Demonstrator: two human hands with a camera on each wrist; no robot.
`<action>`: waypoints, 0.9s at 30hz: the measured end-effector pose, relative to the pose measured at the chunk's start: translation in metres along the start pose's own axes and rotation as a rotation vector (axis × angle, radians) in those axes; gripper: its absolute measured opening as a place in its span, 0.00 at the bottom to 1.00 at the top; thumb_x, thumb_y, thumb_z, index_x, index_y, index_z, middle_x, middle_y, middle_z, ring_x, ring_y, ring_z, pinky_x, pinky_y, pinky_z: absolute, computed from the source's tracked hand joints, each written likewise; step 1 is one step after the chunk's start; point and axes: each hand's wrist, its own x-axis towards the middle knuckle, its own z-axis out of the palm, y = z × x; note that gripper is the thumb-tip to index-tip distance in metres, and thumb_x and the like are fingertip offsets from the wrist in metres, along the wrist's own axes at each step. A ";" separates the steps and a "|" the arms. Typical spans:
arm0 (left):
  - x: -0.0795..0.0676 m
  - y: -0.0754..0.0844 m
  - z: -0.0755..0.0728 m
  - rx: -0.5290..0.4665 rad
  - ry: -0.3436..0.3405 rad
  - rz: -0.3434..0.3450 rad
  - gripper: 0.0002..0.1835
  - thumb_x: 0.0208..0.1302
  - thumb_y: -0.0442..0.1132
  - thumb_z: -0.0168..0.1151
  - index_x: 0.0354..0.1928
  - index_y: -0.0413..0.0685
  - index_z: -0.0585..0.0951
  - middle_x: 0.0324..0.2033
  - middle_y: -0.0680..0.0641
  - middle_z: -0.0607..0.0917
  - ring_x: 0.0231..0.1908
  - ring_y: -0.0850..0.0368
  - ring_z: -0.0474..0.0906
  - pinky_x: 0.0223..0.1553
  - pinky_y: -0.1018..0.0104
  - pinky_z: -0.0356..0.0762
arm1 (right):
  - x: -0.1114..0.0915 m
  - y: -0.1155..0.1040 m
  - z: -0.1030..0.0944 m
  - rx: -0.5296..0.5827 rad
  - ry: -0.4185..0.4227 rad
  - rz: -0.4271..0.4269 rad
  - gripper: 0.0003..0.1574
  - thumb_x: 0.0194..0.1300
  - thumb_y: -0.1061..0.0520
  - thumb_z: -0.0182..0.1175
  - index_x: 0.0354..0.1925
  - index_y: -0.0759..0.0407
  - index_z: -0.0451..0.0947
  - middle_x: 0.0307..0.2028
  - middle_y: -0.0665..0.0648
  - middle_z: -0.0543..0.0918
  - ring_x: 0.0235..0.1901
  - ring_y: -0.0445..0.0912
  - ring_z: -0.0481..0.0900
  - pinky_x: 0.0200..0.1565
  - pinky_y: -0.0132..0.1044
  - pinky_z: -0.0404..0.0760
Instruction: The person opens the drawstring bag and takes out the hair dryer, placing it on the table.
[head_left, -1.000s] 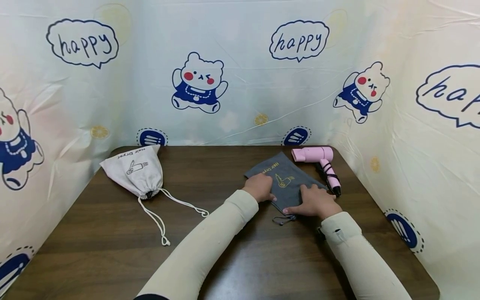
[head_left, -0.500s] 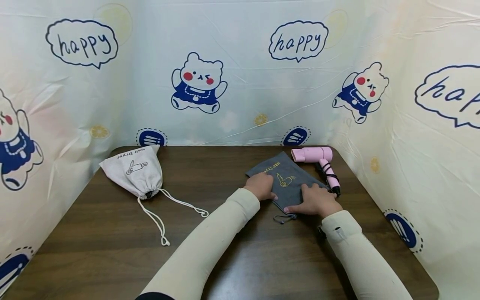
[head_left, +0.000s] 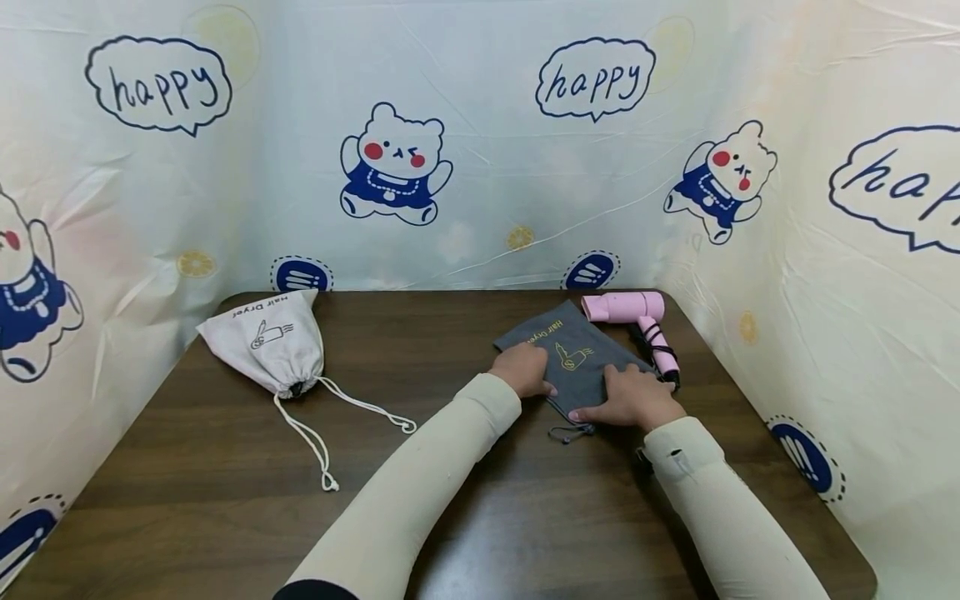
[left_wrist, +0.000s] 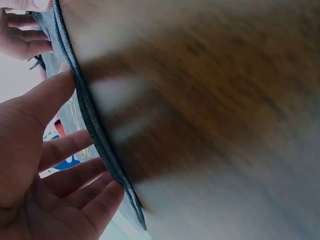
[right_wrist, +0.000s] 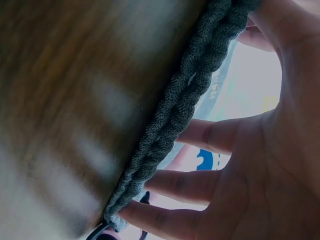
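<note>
A dark grey drawstring pouch (head_left: 573, 358) with yellow "Hair Dryer" print lies flat on the table, right of centre in the head view. My left hand (head_left: 521, 369) rests on its left side, fingertips touching the cloth. On its near right part lies my right hand (head_left: 637, 398), fingers spread and thumb on the cord end. Fairly straight fingers (left_wrist: 82, 177) meet the pouch's edge (left_wrist: 90, 112) in the left wrist view. The right wrist view shows extended fingers (right_wrist: 185, 185) against the gathered grey edge (right_wrist: 170, 120). A pink hair dryer (head_left: 622, 307) lies just beyond the pouch.
A white drawstring pouch (head_left: 277, 342), also printed "Hair Dryer", lies at the table's left, its white cords (head_left: 367, 406) trailing toward the middle. A black cord (head_left: 651, 337) is wrapped around the dryer's handle. Printed curtains (head_left: 480, 167) enclose the brown table (head_left: 187, 483).
The grey pouch and both hands have shifted very slightly right and away. The hands keep the same pose on it. The white pouch and hair dryer stay put.
</note>
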 end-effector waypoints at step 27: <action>-0.020 -0.006 0.002 0.000 -0.011 0.018 0.36 0.74 0.64 0.56 0.73 0.48 0.73 0.74 0.43 0.71 0.74 0.47 0.68 0.68 0.52 0.73 | -0.018 -0.007 0.003 -0.043 0.083 -0.045 0.76 0.50 0.07 0.54 0.67 0.69 0.72 0.64 0.78 0.73 0.60 0.78 0.72 0.54 0.79 0.70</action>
